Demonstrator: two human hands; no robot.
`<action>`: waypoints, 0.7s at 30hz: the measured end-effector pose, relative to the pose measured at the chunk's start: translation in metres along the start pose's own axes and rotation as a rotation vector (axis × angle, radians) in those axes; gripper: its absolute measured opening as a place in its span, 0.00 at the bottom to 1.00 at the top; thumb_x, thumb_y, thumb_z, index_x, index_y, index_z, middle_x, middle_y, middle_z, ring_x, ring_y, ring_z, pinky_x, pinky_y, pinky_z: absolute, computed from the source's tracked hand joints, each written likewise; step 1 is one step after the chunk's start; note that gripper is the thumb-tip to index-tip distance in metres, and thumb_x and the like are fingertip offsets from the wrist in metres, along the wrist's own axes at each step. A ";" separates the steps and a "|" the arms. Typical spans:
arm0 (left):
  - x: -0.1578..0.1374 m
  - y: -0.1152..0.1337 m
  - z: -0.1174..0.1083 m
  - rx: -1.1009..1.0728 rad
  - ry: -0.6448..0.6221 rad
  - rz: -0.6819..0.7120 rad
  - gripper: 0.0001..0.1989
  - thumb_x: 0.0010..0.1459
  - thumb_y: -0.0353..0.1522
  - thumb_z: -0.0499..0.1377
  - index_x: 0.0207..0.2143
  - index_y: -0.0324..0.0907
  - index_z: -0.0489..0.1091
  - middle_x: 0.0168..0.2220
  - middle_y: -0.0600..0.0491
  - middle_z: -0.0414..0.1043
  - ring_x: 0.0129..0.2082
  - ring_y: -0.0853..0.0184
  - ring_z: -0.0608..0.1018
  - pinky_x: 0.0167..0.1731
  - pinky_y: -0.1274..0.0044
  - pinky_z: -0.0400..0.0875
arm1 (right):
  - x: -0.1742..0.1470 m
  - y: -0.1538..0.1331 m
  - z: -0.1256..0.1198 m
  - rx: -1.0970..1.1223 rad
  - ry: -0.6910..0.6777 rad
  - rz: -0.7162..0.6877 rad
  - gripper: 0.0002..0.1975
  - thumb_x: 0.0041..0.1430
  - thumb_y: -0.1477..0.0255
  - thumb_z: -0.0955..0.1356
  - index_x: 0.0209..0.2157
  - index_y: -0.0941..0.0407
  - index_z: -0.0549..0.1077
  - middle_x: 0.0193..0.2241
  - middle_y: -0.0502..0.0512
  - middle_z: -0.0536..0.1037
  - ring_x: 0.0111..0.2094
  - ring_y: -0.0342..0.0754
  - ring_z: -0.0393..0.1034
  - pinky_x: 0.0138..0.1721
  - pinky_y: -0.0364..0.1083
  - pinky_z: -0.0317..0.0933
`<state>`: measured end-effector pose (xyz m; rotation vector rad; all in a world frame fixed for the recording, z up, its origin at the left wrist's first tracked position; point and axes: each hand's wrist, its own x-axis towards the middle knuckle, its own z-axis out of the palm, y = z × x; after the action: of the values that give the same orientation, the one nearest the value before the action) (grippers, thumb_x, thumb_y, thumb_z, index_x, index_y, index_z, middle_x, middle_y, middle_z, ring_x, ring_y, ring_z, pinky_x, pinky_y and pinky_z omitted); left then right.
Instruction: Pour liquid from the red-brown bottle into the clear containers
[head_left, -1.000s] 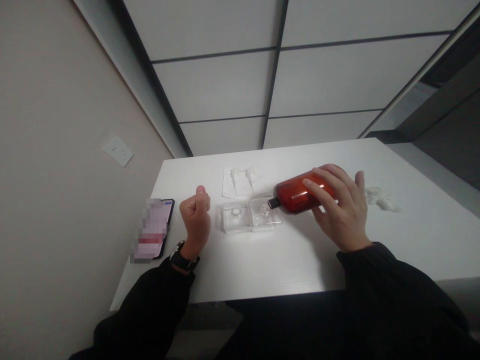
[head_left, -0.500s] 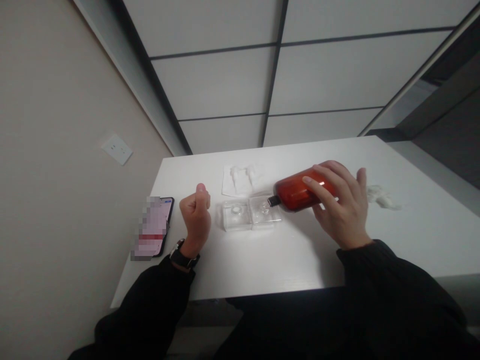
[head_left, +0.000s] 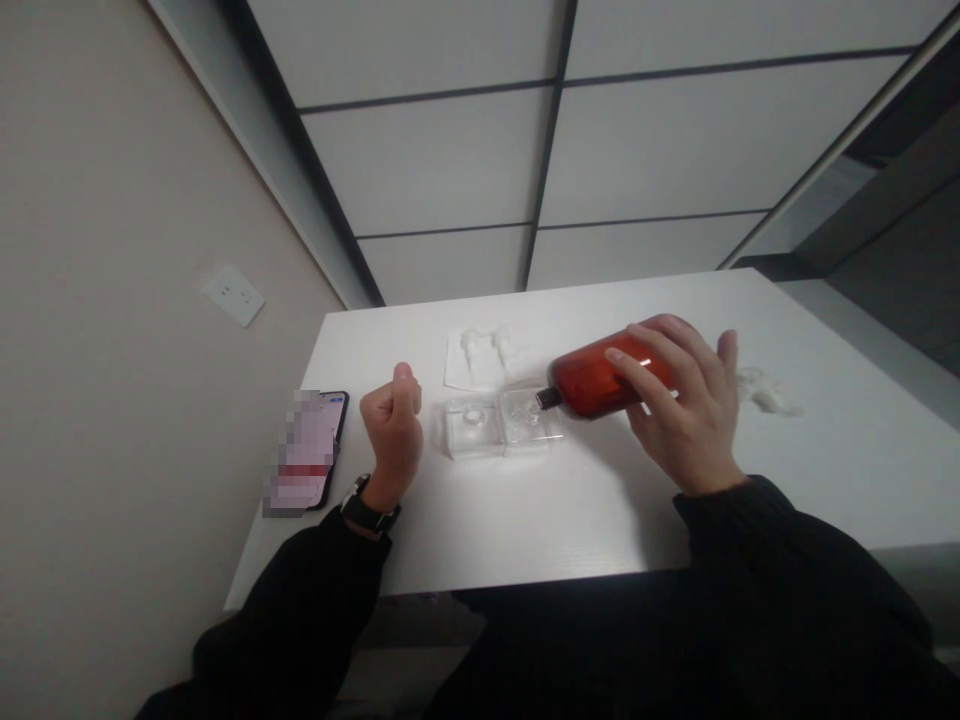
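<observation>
In my right hand (head_left: 686, 420) lies an amber-brown bottle (head_left: 600, 378), tipped nearly on its side with its dark neck pointing left. That neck is over the right part of a clear plastic box (head_left: 474, 440), which has two square compartments side by side. A small round ring shows in the left compartment; what lies in the right one is hard to make out. My left hand (head_left: 394, 425) is closed in a fist left of the box, thumb uppermost, and its inside is hidden.
Behind the box, white earbuds (head_left: 486, 345) rest on a white tissue (head_left: 457, 372). A phone (head_left: 307, 450) lies at the left edge of the white table (head_left: 525, 530). Crumpled tissue (head_left: 769, 390) is right of my right hand. A wall with a socket (head_left: 235, 296) borders the left.
Almost nothing has moved. The bottle stays tilted over the box and my left fist stays in place; the whole view has shifted very slightly.
</observation>
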<state>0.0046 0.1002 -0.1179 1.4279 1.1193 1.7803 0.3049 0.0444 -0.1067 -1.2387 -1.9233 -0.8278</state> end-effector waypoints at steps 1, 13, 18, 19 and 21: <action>0.000 0.000 0.000 0.001 0.000 0.005 0.37 0.68 0.51 0.60 0.18 0.45 0.41 0.17 0.63 0.40 0.18 0.75 0.45 0.21 0.73 0.40 | 0.000 0.000 0.000 -0.004 -0.001 -0.001 0.38 0.62 0.86 0.70 0.69 0.44 0.64 0.60 0.60 0.79 0.63 0.62 0.74 0.70 0.71 0.55; 0.000 0.003 0.002 -0.016 -0.005 0.012 0.38 0.68 0.52 0.61 0.18 0.45 0.41 0.17 0.63 0.39 0.18 0.75 0.44 0.21 0.72 0.40 | 0.002 0.001 -0.001 -0.011 -0.012 -0.011 0.42 0.61 0.87 0.70 0.71 0.43 0.62 0.61 0.60 0.79 0.64 0.62 0.72 0.69 0.73 0.55; 0.000 0.002 0.002 0.006 0.001 0.006 0.38 0.68 0.53 0.60 0.18 0.46 0.41 0.17 0.63 0.40 0.18 0.74 0.45 0.20 0.72 0.39 | 0.003 0.000 -0.003 -0.037 -0.009 -0.011 0.39 0.62 0.86 0.71 0.69 0.42 0.63 0.60 0.59 0.80 0.63 0.62 0.74 0.70 0.72 0.55; 0.000 0.001 0.001 0.011 0.001 0.009 0.38 0.68 0.53 0.60 0.18 0.46 0.41 0.17 0.63 0.40 0.18 0.74 0.45 0.20 0.72 0.39 | 0.004 0.000 -0.003 -0.042 -0.011 -0.015 0.38 0.62 0.86 0.71 0.68 0.43 0.64 0.60 0.59 0.80 0.63 0.62 0.73 0.70 0.71 0.55; 0.000 0.001 0.001 0.017 -0.001 0.021 0.38 0.68 0.53 0.59 0.18 0.45 0.41 0.17 0.63 0.39 0.18 0.74 0.45 0.20 0.72 0.39 | 0.004 0.000 -0.003 -0.045 -0.005 -0.021 0.36 0.62 0.86 0.71 0.66 0.44 0.66 0.60 0.59 0.80 0.64 0.62 0.73 0.71 0.70 0.54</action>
<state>0.0058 0.1003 -0.1170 1.4550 1.1254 1.7885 0.3045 0.0437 -0.1021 -1.2496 -1.9345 -0.8843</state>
